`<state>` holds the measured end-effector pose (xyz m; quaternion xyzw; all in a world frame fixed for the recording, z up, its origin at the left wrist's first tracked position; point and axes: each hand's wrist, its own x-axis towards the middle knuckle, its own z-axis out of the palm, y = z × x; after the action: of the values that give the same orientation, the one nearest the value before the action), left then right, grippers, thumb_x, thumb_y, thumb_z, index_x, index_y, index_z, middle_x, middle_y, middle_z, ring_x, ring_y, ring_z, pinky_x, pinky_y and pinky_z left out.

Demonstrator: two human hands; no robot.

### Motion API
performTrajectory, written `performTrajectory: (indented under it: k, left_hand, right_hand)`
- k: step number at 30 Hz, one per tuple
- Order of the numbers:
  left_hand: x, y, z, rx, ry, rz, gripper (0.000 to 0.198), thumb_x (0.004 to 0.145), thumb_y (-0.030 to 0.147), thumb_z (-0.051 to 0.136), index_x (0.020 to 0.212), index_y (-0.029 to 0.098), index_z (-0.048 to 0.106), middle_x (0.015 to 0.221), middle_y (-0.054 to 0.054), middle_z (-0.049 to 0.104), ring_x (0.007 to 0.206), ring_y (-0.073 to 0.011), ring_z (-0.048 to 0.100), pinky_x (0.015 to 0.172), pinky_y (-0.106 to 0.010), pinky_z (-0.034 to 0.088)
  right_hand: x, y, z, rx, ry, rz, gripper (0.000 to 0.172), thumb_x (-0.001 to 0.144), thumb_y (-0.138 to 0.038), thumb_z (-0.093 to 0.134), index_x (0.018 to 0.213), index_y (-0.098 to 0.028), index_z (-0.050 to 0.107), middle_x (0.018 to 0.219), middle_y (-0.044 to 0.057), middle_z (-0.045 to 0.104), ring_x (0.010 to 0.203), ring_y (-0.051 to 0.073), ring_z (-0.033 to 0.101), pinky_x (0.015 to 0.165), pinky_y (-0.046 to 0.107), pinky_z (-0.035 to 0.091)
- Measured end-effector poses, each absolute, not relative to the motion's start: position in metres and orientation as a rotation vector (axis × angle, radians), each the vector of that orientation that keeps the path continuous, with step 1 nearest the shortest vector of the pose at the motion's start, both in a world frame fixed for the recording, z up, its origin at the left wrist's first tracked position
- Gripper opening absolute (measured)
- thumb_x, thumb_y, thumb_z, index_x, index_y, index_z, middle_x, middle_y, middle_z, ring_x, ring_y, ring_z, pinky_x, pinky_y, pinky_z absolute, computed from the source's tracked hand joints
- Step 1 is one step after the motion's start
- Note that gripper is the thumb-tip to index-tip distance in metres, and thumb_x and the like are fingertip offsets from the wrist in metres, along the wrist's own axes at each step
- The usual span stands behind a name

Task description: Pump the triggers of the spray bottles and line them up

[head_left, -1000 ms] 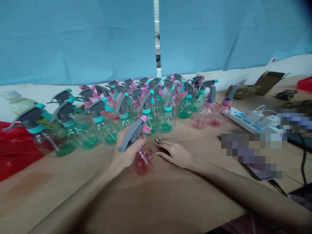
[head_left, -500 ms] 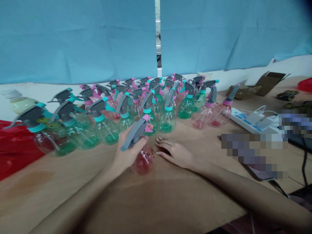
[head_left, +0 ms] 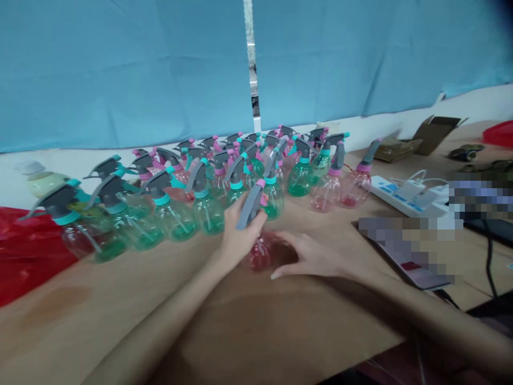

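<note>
A pink spray bottle [head_left: 258, 254] with a grey trigger head stands in the middle, some pink liquid in its round body. Round its neck, just under the head, my left hand [head_left: 236, 235] is closed. My right hand [head_left: 315, 255] is at the bottle's right side, thumb and fingers spread apart. Its fingertips come close to the clear body; whether they touch it I cannot tell. Right behind my left hand are green spray bottles, one [head_left: 209, 214] to the left and another [head_left: 274, 198] beyond the pink one.
Several more green and pink spray bottles fill the back of the table [head_left: 200, 331]. To the right lie a white power strip [head_left: 401, 198], a partly blurred phone [head_left: 404, 256] and an open cardboard box [head_left: 435, 136]. Red plastic [head_left: 32, 256] lies at the left.
The pink spray bottle, in my left hand, has moved to the right. My right hand has opened its thumb away from its fingers beside the bottle. The view has shifted slightly.
</note>
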<state>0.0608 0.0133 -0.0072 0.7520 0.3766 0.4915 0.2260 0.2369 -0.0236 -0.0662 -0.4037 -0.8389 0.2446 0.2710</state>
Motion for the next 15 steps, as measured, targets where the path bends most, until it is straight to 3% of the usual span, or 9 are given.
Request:
performTrajectory:
  k: [8, 12, 15]
  left_hand:
    - [0.168, 0.031, -0.017, 2.146, 0.853, 1.426, 0.017, 0.075, 0.012, 0.051, 0.088, 0.021, 0.057, 0.084, -0.003, 0.064, 0.078, -0.0167, 0.059, 0.074, -0.032, 0.046]
    - [0.193, 0.048, -0.016, 2.136, 0.873, 1.402, 0.012, 0.079, 0.019, 0.053, 0.090, 0.020, 0.058, 0.083, -0.004, 0.065, 0.077, -0.0178, 0.061, 0.073, -0.033, 0.046]
    - [0.192, 0.052, -0.013, 2.135, 0.898, 1.330, 0.020, 0.079, 0.030, 0.057, 0.096, 0.020, 0.059, 0.089, -0.005, 0.066, 0.085, -0.0210, 0.062, 0.078, -0.036, 0.047]
  right_hand:
    - [0.281, -0.026, -0.063, -1.242, -1.912, 0.383, 0.073, 0.071, -0.052, 0.065, 0.128, -0.017, 0.035, 0.116, 0.015, 0.057, 0.100, 0.030, 0.058, 0.079, 0.046, 0.051]
    - [0.300, 0.000, -0.068, -1.323, -1.881, 0.223, 0.069, 0.071, -0.048, 0.065, 0.124, -0.014, 0.037, 0.115, 0.017, 0.055, 0.101, 0.032, 0.056, 0.082, 0.049, 0.049]
    - [0.307, 0.015, -0.070, -1.378, -1.906, 0.061, 0.061, 0.070, -0.045, 0.065, 0.118, -0.015, 0.043, 0.113, 0.017, 0.054, 0.106, 0.035, 0.051, 0.085, 0.053, 0.045]
